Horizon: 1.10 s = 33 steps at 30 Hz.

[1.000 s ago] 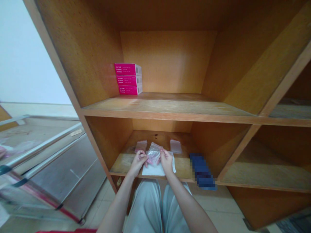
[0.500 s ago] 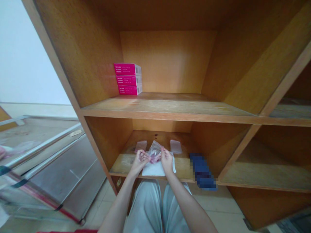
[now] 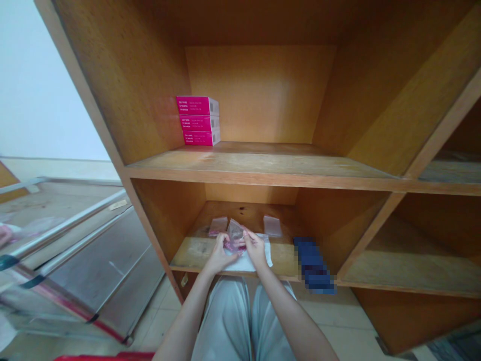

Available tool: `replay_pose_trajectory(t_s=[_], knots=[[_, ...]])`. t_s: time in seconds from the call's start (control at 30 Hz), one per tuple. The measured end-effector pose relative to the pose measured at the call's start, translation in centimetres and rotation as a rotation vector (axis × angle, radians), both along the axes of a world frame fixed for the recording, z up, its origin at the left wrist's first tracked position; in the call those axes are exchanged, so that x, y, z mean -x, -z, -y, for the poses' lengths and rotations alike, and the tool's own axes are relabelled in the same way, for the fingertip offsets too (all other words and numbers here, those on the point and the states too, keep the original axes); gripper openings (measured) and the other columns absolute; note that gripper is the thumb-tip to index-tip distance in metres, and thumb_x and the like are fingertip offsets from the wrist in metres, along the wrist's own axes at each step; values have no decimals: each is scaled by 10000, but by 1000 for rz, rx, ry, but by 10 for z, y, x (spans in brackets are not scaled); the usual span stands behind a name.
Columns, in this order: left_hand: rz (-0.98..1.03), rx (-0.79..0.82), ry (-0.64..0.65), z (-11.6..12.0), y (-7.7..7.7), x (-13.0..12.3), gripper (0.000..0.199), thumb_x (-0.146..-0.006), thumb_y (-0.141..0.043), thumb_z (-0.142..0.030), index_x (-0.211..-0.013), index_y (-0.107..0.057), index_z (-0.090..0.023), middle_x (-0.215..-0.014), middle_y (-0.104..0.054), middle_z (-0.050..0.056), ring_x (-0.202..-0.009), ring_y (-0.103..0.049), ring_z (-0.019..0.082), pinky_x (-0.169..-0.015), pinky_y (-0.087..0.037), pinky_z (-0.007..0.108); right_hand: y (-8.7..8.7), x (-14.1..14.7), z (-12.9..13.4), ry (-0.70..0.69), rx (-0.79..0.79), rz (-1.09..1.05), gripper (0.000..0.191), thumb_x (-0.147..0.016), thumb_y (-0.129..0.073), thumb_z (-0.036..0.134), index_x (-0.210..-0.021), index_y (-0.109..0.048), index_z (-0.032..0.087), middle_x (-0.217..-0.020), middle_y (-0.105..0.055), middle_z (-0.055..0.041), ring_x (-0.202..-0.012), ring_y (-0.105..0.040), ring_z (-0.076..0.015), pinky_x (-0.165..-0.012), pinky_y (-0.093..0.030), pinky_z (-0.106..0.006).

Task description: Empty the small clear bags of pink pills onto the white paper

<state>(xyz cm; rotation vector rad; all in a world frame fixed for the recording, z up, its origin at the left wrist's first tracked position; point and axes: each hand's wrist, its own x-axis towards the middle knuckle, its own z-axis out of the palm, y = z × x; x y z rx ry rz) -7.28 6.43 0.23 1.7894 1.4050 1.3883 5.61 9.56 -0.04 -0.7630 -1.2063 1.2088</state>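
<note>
Between my two hands is a clear plastic bag (image 3: 235, 229) with small pink pieces in its lower part. My left hand (image 3: 220, 254) curls around the bag's left side, fingers bent against it. At the bag's right edge, the fingers of my right hand (image 3: 253, 245) pinch the plastic. Under both hands a white cloth or paper (image 3: 244, 263) lies on the lower shelf. Just behind my left hand lies another clear bag (image 3: 218, 226) with pink contents. A flat stack of clear plastic bags (image 3: 272, 226) lies behind my right hand.
Three pink boxes (image 3: 198, 123) are stacked on the upper shelf (image 3: 263, 163). A blurred dark blue object (image 3: 313, 265) overhangs the lower shelf's front edge at right. A metal-framed cart (image 3: 93, 255) stands left of the wooden cabinet.
The bag has shifted slightly left and tilted. My left hand has turned, its fingers now wrapping the bag's side; my right hand has moved a little left with it.
</note>
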Motion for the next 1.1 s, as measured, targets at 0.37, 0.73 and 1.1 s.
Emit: replay_pose_trajectory(t_s=[0.37,0.73,1.1], knots=[[88,-24,-104,-3,0,4,323,-582,-595,-181,-872,-455,-192,-846,-482,11,-747,-473,151,-719,-386,279,-2,-2,0,45,-9,-12,485,-770,-489,466,-1126,-531,139,-627,-670,-46,-509,-624,-174,-510,-515,-299],[-78,-208,-468,-43,-18,45,174,-653,-507,-141,-821,-494,-185,-876,-507,44,-881,-497,198,-807,-386,327,-4,-1,0,58,-8,-63,433,-776,-480,452,-1031,-548,110,-528,-626,-11,-380,-558,-117,-361,-408,-203],[-283,-166,-630,-66,6,39,107,-642,-532,-229,-733,-521,-173,-778,-526,66,-800,-505,235,-781,-382,384,-6,0,0,46,-5,-65,434,-753,-508,466,-997,-564,112,-507,-614,-2,-365,-543,-110,-360,-420,-202]])
